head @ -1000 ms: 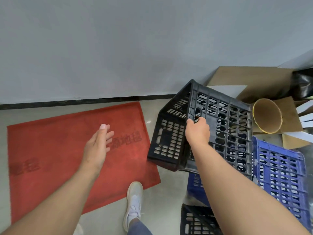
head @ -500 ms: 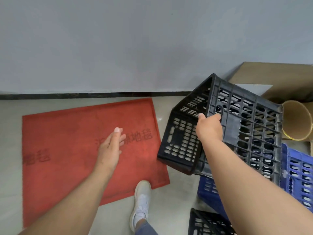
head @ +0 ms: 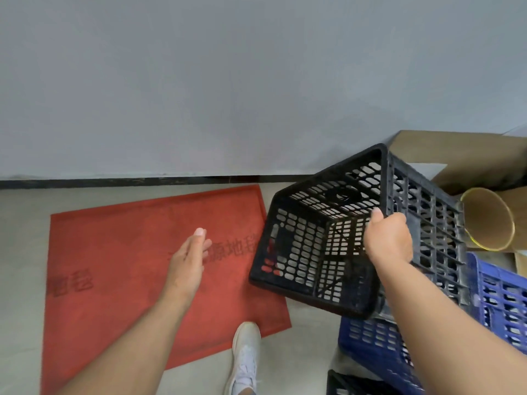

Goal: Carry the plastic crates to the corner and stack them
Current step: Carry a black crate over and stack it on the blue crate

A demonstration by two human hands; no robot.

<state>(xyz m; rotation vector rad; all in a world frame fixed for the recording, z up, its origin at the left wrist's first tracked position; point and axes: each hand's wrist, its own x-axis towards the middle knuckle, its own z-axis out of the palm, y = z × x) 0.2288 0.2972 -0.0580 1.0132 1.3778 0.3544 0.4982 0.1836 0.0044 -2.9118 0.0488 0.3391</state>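
Nearest, a white shoe (head: pixel 245 357) is planted at the edge of the red mat (head: pixel 114 269). The left hand (head: pixel 189 258) is held open and empty, its fingers (head: pixel 199 236) extended over the mat. Just right of those fingers, the black crate (head: pixel 328 252) is gripped at its rim by the right hand (head: pixel 389 240), tilted above the blue crate (head: pixel 484 303). Beyond, cardboard (head: pixel 462 155) is leaned against the wall.

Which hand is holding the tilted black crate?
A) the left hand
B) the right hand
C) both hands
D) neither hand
B: the right hand has its grip closed on the rim of the black crate, while the left hand hangs open over the red mat, touching nothing.
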